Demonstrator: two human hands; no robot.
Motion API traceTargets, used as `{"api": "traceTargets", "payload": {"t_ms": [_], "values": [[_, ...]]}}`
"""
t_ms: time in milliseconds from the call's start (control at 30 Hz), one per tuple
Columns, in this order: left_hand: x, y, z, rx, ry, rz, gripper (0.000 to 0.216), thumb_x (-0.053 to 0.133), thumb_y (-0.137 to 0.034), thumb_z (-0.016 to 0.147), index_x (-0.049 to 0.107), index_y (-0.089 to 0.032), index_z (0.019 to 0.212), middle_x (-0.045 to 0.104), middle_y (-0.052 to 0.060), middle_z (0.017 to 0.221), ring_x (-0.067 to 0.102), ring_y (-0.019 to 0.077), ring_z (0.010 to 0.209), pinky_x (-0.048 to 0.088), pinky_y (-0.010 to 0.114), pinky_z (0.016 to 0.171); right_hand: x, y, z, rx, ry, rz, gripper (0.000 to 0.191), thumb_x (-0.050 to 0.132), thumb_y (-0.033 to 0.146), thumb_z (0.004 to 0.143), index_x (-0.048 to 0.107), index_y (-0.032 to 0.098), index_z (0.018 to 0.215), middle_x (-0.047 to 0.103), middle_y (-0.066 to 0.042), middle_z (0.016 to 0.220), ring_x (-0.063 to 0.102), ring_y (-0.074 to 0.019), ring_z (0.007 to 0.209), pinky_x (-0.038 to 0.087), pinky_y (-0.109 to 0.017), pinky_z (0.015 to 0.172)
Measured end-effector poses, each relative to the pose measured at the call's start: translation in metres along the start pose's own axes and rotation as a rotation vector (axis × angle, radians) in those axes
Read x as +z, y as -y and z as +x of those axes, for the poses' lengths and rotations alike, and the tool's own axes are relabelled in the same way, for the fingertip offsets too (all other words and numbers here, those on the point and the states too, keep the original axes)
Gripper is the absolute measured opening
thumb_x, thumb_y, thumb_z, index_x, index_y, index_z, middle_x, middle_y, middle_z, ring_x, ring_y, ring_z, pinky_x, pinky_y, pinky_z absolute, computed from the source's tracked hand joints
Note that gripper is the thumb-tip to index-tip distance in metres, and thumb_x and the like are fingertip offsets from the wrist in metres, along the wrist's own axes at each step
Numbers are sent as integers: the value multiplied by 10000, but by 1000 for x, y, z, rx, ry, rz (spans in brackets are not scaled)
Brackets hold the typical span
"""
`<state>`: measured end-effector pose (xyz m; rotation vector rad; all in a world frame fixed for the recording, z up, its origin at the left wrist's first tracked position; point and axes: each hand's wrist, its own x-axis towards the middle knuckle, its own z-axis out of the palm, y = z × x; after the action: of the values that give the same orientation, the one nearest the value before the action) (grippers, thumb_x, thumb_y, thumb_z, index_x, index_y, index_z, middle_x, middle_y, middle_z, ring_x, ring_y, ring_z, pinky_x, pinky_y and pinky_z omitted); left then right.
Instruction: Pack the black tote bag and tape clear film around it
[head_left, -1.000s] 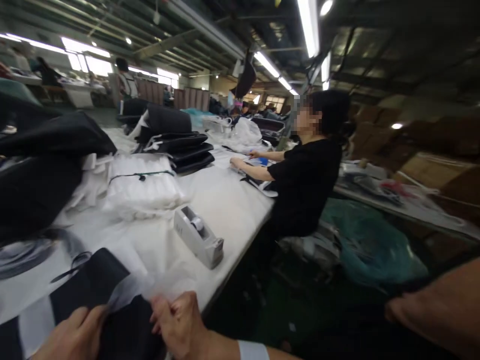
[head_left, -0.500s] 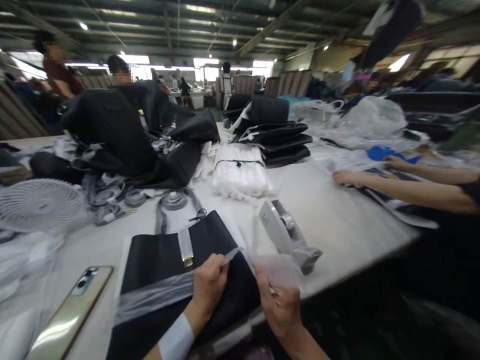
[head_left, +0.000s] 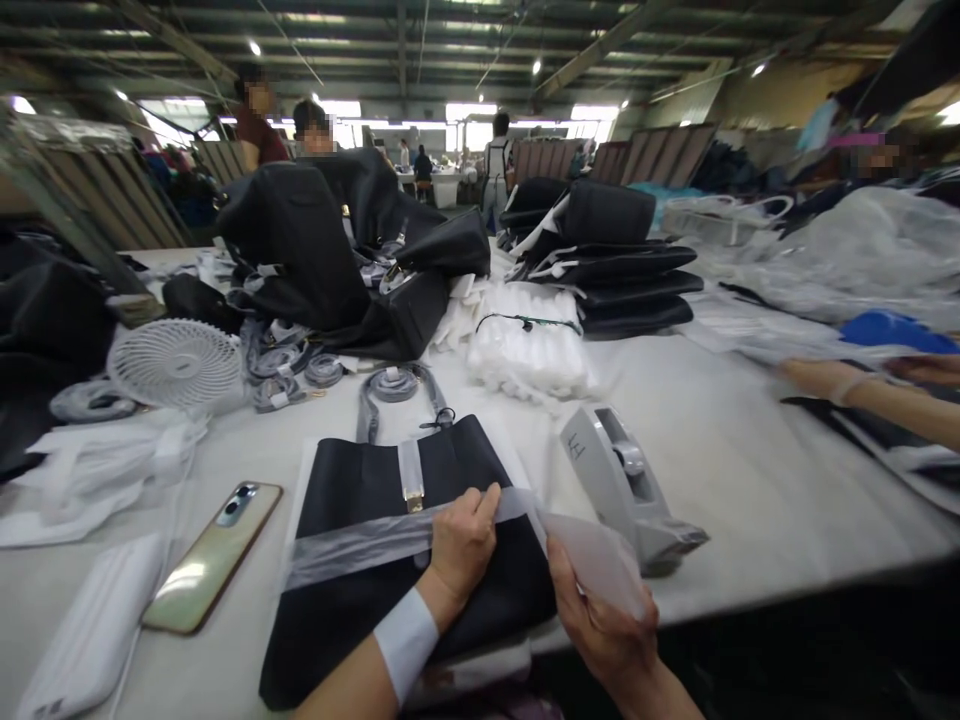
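Observation:
A flat black bag point(head_left: 360, 570) with a gold clasp lies on the white table point(head_left: 720, 460) in front of me. A translucent wrapping sheet point(head_left: 375, 540) runs as a band across it. My left hand point(head_left: 461, 545), with a white wristband, rests closed on the bag and pinches the band's right part. My right hand point(head_left: 600, 625) holds the sheet's free end point(head_left: 600, 560) off the bag's right edge, fingers closed under it.
A grey tape dispenser point(head_left: 626, 490) stands right of the bag, a phone point(head_left: 214, 570) and white packet point(head_left: 94, 630) left. A small white fan point(head_left: 176, 365), coiled straps, heaped black bags point(head_left: 330, 260) and a white foam bundle point(head_left: 532, 350) lie behind. A co-worker's arms point(head_left: 877, 395) reach in from the right.
My view swung left from the seated co-worker to the table. Both hands moved up over the bag, and the sheet is now drawn out straighter across it.

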<state>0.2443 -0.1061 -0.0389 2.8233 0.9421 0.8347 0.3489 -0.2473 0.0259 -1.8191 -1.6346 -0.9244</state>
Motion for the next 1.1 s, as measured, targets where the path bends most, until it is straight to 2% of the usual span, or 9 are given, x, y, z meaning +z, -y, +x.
{"api": "traceTargets", "payload": {"t_ms": [200,400,500,567,633,733,833,1000,1100], "values": [[-2,-1,5,-36,153,41,501,462,-93,883,507,-309,1333,585,3,790,587,147,660,408,243,527,5,8,-1,-17,29,119,186,574,97,856,735,191,840,588,-6,527,572,-147,509,487,-273,556],[-9,-1,12,-84,293,-12,479,475,-150,901,480,-325,1347,607,8,856,620,145,727,433,225,562,-12,24,0,-97,456,596,368,413,102,801,671,145,1060,690,-93,840,644,-197,753,554,-321,707],[-11,-1,13,-94,319,-36,467,470,-179,912,473,-328,1354,617,16,855,630,164,726,437,238,560,-14,12,14,342,354,654,320,418,218,874,676,154,1053,693,-62,765,648,-179,677,541,-278,651],[-12,-1,13,-96,320,-40,453,460,-210,926,461,-329,1363,622,20,857,634,176,721,441,252,556,-5,2,27,647,364,574,332,448,381,911,706,171,920,658,-30,642,605,-163,558,492,-259,553],[-14,-1,13,-96,319,-38,431,441,-263,946,445,-331,1371,624,21,872,635,182,728,448,262,556,13,-3,39,745,469,459,450,470,548,880,692,191,720,621,-22,567,575,-168,519,445,-271,530],[-16,-1,14,-77,323,-28,394,395,-331,976,435,-341,1368,623,13,878,630,173,736,455,257,559,44,-1,44,690,560,316,547,478,676,816,616,205,575,609,-37,555,577,-191,542,397,-286,537],[-17,0,17,-65,325,-15,384,356,-303,989,430,-341,1364,618,11,876,625,164,743,459,244,565,63,1,32,652,510,273,572,431,704,826,599,207,598,623,-51,598,593,-200,570,377,-287,543],[-22,4,17,-14,332,-47,432,439,-325,956,405,-276,1384,605,39,951,617,183,816,503,257,623,68,-6,11,521,363,243,595,329,669,904,522,210,578,551,-28,548,535,-159,494,338,-285,522],[-31,7,10,61,320,-59,583,524,-384,921,305,-272,1449,578,86,1145,593,218,975,531,314,769,66,-7,9,432,312,250,560,309,583,958,549,198,629,555,-29,602,556,-149,538,366,-273,558]]}}
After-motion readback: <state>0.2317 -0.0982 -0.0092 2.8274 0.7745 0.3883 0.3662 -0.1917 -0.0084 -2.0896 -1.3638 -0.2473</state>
